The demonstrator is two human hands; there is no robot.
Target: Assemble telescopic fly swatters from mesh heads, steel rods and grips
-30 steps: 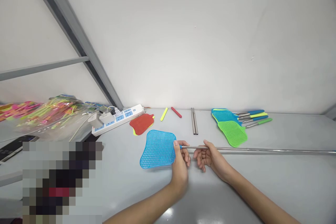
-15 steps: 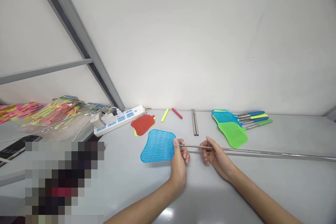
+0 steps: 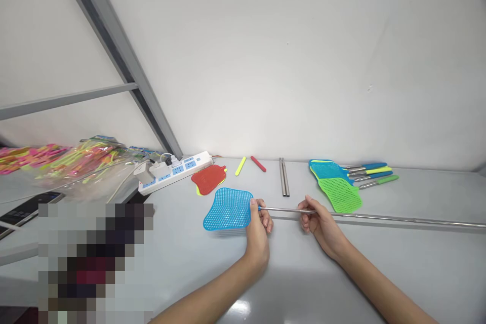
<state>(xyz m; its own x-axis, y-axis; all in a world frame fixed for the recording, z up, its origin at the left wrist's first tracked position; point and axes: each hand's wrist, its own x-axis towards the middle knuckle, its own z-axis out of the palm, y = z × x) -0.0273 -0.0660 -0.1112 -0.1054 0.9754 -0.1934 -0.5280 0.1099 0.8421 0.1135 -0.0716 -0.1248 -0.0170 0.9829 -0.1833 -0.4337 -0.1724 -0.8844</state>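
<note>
My left hand (image 3: 260, 223) is closed on the base of a blue fly swatter head (image 3: 229, 208), thumb on top. From that head a thin telescopic metal rod (image 3: 383, 218), pulled out long, runs right past the picture's edge. My right hand (image 3: 317, 220) has its fingers curled round the rod, a short way right of my left hand. Behind my hands lie two loose metal tubes (image 3: 284, 177), a yellow handle grip (image 3: 240, 166) and a red handle grip (image 3: 258, 163). A red swatter head (image 3: 208, 179) rests over a yellow one.
Finished-looking swatters with a green head (image 3: 340, 194) and blue heads (image 3: 327, 167) lie stacked at the right, by the wall. A white power strip (image 3: 174, 172) with plugs and cables stands at left. Further left are bagged colourful plastic pieces (image 3: 94, 159) and a phone (image 3: 30, 207).
My right hand has slid a little to the right along the rod, widening the gap from my left hand. The left hand keeps its hold on the swatter. The view has shifted slightly.
</note>
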